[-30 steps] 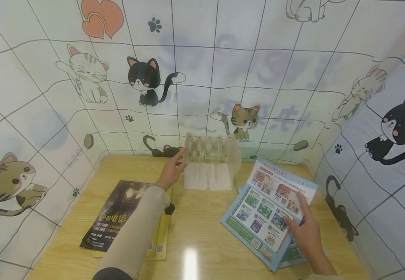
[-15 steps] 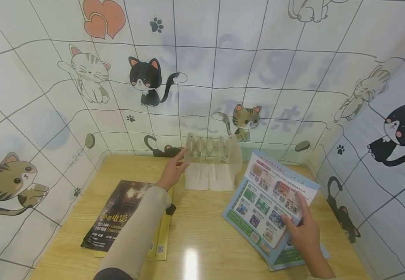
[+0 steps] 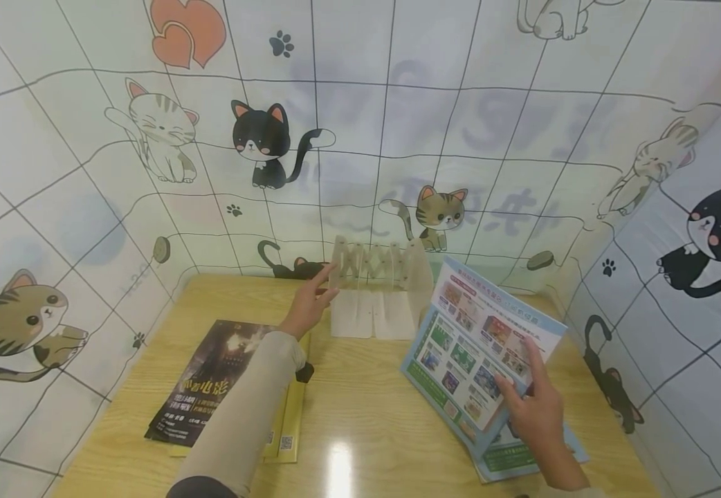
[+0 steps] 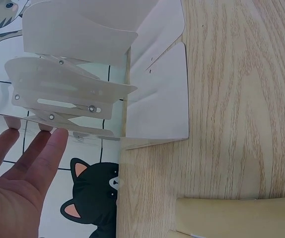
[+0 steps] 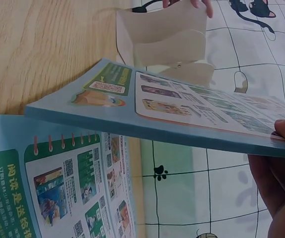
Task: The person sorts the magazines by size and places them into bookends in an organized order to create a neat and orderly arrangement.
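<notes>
In the head view my left hand (image 3: 306, 303) touches the left side of a white expandable book rack (image 3: 378, 294) standing at the back of the table. The left wrist view shows the extended fingers (image 4: 56, 144) right at the rack's outer panel. My right hand (image 3: 537, 411) pinches a blue-edged booklet (image 3: 468, 356) by its right edge, thumb on its printed cover and other fingers beneath. The booklet is tilted, its lower part over a second blue booklet (image 3: 531, 453). In the right wrist view the held booklet's thick edge shows above the lower booklet (image 5: 63, 188).
A black movie booklet (image 3: 211, 387) lies on yellow booklets (image 3: 288, 422) at the left, partly hidden by my left sleeve (image 3: 242, 415). The wooden table (image 3: 360, 394) meets a cat-patterned cloth wall (image 3: 360, 138) behind the rack and at both sides.
The right hand has lifted and tilted the upper booklet, shifting its top toward the rack and showing more of the booklet below. The left hand stays at the rack.
</notes>
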A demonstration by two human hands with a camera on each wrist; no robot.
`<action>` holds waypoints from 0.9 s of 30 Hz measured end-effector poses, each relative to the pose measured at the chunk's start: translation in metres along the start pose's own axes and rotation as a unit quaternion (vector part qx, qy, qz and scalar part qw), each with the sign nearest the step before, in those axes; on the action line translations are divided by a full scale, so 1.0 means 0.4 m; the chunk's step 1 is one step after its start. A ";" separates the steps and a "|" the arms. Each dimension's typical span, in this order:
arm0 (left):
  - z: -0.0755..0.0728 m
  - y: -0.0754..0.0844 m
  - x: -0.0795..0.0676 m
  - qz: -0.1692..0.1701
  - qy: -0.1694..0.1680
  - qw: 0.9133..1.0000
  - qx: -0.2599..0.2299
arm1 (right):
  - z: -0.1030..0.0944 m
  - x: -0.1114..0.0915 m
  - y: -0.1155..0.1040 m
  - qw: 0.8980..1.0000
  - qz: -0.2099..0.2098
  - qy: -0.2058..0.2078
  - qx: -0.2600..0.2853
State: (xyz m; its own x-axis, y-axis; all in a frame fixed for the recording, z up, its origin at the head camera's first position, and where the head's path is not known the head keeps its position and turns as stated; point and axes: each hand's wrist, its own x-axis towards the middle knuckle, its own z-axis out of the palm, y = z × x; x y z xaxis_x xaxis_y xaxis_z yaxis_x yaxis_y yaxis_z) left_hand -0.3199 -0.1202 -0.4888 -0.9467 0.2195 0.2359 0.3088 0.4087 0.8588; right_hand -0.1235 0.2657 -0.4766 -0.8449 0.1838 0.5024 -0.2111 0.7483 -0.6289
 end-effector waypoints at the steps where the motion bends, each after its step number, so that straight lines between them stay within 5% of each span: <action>1: 0.000 0.000 0.000 -0.002 0.000 1.000 0.001 | 0.002 0.002 -0.002 1.000 -0.007 0.003 -0.001; 17: 0.006 -0.010 0.002 0.007 0.004 1.000 0.003 | 0.080 0.035 -0.022 0.993 -0.093 0.064 0.024; 27: 0.005 -0.007 0.001 0.015 0.009 1.000 0.001 | 0.132 0.056 -0.045 0.989 -0.106 0.107 0.004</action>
State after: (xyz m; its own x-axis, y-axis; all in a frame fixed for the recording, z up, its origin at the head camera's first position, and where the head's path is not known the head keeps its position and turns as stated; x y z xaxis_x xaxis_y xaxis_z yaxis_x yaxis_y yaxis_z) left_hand -0.3210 -0.1195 -0.4922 -0.9386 0.2161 0.2691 0.3369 0.4048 0.8501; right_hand -0.1646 0.2225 -0.4853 -0.6578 0.1545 0.7371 -0.3772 0.7796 -0.5000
